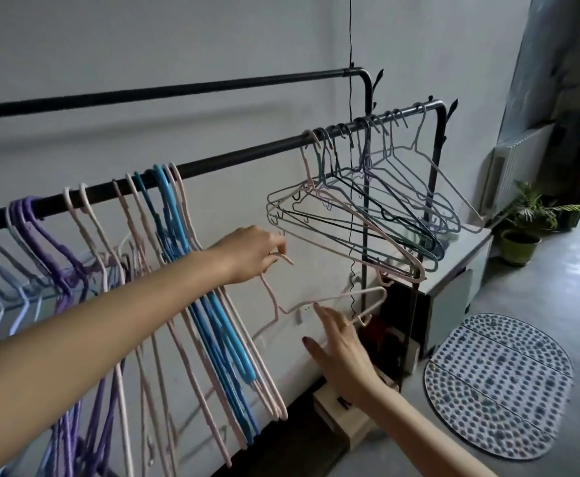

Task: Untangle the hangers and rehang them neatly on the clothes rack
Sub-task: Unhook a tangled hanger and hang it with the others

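Observation:
A black clothes rack has a front rail (247, 151) running from lower left to upper right. Purple, pink and blue hangers (164, 218) hang bunched along its left half. A tangled cluster of thin grey, pink and dark hangers (361, 215) hangs at its right end. My left hand (250, 254) pinches the hook of a loose pale pink hanger (337, 299), held off the rail in the gap between the two groups. My right hand (340, 352) reaches up with straight fingers, its fingertip touching that hanger's shoulder bar.
A second black rail (178, 89) runs higher, behind the front one. A grey cabinet (454, 266) stands under the rack's right end, with a potted plant (522, 228) beyond it. A dotted oval mat (498, 383) lies on the floor, and a wooden box (347, 418) sits near the wall.

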